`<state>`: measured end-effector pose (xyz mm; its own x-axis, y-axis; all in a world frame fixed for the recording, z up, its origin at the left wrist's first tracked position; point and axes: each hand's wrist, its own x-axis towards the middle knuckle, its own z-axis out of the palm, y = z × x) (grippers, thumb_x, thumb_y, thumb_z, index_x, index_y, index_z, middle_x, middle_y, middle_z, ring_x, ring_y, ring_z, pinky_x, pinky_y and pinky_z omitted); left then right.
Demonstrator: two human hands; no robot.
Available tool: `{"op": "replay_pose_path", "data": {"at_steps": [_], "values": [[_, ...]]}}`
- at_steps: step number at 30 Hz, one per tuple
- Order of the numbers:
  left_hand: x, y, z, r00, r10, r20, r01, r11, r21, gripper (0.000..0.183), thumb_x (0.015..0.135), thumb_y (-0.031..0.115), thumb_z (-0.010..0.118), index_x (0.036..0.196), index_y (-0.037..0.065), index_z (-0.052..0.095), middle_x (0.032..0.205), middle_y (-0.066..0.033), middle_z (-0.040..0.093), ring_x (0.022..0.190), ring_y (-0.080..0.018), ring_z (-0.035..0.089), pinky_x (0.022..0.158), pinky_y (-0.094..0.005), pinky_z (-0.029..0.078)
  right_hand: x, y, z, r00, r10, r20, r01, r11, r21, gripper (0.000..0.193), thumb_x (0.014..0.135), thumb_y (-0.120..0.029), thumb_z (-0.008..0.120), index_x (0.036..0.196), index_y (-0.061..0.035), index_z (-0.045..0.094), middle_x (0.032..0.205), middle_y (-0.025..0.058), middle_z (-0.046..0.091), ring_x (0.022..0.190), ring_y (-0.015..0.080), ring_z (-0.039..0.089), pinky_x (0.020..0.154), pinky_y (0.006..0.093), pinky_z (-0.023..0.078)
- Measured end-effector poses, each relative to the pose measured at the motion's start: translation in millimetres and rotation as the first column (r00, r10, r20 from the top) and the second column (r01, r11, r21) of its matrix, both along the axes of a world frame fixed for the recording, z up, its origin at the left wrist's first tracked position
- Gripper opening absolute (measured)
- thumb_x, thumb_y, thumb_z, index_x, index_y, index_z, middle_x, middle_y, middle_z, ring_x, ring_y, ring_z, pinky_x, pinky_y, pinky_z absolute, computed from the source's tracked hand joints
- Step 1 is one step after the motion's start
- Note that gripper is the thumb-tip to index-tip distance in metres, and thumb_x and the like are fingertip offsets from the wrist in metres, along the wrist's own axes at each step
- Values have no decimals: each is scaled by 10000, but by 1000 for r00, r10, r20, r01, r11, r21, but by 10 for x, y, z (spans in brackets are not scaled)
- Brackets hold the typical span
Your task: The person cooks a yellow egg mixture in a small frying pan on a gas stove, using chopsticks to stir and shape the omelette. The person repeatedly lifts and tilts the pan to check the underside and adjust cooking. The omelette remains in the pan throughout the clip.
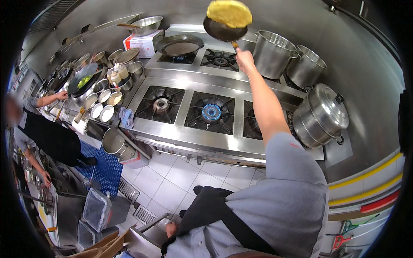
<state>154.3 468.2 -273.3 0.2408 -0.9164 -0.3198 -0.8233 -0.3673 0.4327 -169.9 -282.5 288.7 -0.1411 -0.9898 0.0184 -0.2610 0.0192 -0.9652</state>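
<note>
My right arm reaches far out over the stove, and my right hand [245,60] is closed round the handle of a dark frying pan [219,32]. The pan is tilted up above the back burners. At its upper part is a round yellow omelette [229,13], overlapping the rim; whether it touches the pan I cannot tell. Low beside my apron, my left hand [171,229] is near the edge of a steel counter [148,236]; its fingers are mostly hidden. Below the pan, the front middle burner [211,112] burns with a blue flame.
A wok [179,45] sits on the back left burner. Tall steel pots [275,53] and a lidded steamer pot [322,115] stand at the right. At the left, a co-worker [49,137] handles a wok [84,79] near sauce bottles [115,78] and bowls. Plastic bins [97,208] stand lower left.
</note>
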Motion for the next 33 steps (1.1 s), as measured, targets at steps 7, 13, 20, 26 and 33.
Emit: {"op": "replay_pose_path", "data": {"at_steps": [7,13,20,26,33], "values": [[-111,3,356,896,375,-237,-369,927,69,290,815,236,528,821,-31,641,774,-212,653,682,-368,631,625,-435,490,-221,1289,-1775,963,74,260,-189,872,452,388,931,-383,499,688,-80,491,481,-16,374,359,116,308,342,285,191],[46,-5,806,988,17,-153,-32,995,-95,187,784,215,585,733,35,586,691,-136,631,589,-293,614,502,-406,475,17,1748,-3102,884,-55,464,-243,794,557,336,960,-327,453,731,-83,476,471,-17,345,354,127,306,342,291,207],[24,-217,864,746,529,-404,-433,847,308,324,882,257,472,985,-19,608,688,-113,631,553,-197,604,460,-320,450,487,1837,-2936,768,-24,640,-432,719,545,183,920,-151,455,772,-45,435,551,-6,352,418,95,307,382,263,267],[-131,-356,612,845,482,-230,-399,856,328,426,867,321,401,894,-4,676,984,-266,628,952,-421,599,854,-478,472,520,1960,-3221,730,56,682,-527,682,508,283,971,-164,374,699,-90,395,535,17,304,451,160,309,413,323,263],[-257,40,634,978,184,-94,-161,963,214,277,795,196,468,803,36,693,918,-221,652,866,-364,638,781,-437,518,650,2200,-2785,828,-110,550,-340,682,647,218,964,-171,364,768,-107,434,549,-31,350,415,87,293,396,267,234]]}}
